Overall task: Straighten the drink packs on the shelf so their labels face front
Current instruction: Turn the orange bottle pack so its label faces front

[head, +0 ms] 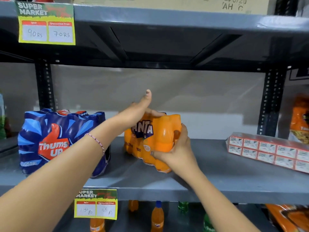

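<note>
High up and to the left of the left hand (142, 106): a yellow price tag (46, 24), printed "SUPER MARKET", handwritten 90 Rs and 70 Rs. Straight above both hands, along the top edge: a brown cardboard carton (167, 4). Well to the right of the right hand (175, 148): a wrapped block of small red-and-white boxes (269, 151), lying flat, tilted askew. Behind that block: a perforated black upright (271, 101). Below the left forearm: a second yellow price tag (96, 204), figures blurred. Beneath the hands, one level down: loose orange bottles (157, 216), upright, with green bottles (183, 206) beside them.
</note>
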A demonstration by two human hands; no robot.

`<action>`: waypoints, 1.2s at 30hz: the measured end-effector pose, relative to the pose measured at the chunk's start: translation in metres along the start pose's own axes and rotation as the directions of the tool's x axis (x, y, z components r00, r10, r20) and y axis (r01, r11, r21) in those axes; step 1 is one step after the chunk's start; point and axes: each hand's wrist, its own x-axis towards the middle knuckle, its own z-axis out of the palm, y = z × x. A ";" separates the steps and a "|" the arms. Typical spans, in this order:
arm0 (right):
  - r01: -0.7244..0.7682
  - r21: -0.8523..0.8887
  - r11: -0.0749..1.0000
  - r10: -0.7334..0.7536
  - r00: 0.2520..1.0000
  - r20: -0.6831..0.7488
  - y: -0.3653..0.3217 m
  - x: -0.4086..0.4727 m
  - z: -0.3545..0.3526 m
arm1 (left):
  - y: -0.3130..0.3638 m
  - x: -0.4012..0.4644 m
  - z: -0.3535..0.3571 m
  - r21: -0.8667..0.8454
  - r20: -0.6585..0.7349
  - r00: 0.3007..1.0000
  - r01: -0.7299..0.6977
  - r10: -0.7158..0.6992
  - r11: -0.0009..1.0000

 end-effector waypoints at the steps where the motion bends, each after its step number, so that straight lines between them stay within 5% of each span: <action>1: 0.014 0.070 0.997 -0.015 1.000 0.016 0.006 0.006 -0.003 | -0.007 -0.001 0.002 -0.033 -0.012 1.000 -0.005 0.005 0.999; 8: -0.037 0.202 0.979 -0.024 0.955 0.294 0.037 0.053 -0.049 | -0.057 0.013 0.037 -0.051 -0.311 0.944 -0.131 0.109 0.990; 11: -0.094 0.239 0.966 -0.001 0.930 0.368 0.051 0.067 -0.060 | -0.074 0.018 0.037 -0.274 -0.372 0.919 0.026 -0.130 0.961; 14: -0.154 0.310 0.938 0.024 0.922 0.385 0.061 0.069 -0.059 | -0.086 0.022 0.041 -0.463 -0.216 0.925 0.184 -0.312 0.867; 23: -0.074 0.120 0.990 0.037 0.958 0.283 0.061 0.059 -0.055 | -0.089 0.005 0.042 -0.223 -0.052 0.962 0.252 -0.269 0.942; 36: -0.035 -0.037 0.999 0.042 0.975 0.220 0.042 -0.008 -0.074 | -0.084 -0.069 0.044 0.045 -0.143 0.980 0.142 -0.135 0.989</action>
